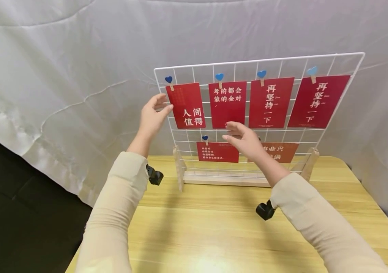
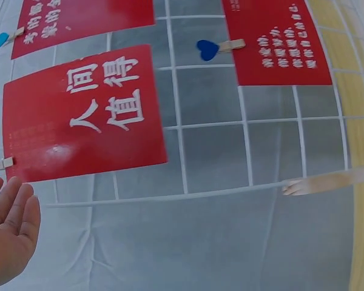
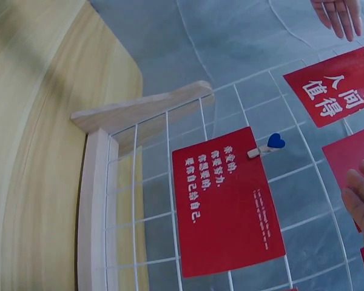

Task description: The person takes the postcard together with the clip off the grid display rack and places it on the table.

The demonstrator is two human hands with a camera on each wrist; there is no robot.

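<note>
The left hand (image 1: 151, 115), fingers relaxed and holding nothing, touches the left edge of the leftmost red card (image 1: 185, 106), which hangs upright at its 3 o'clock. The right hand (image 1: 245, 140), also loose and empty, hovers before the wire grid (image 1: 356, 72), farther from that card

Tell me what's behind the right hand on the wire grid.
The right hand covers the left part of an orange-red card in the lower row of the wire grid. That card's clip and left-hand text are hidden.
</note>
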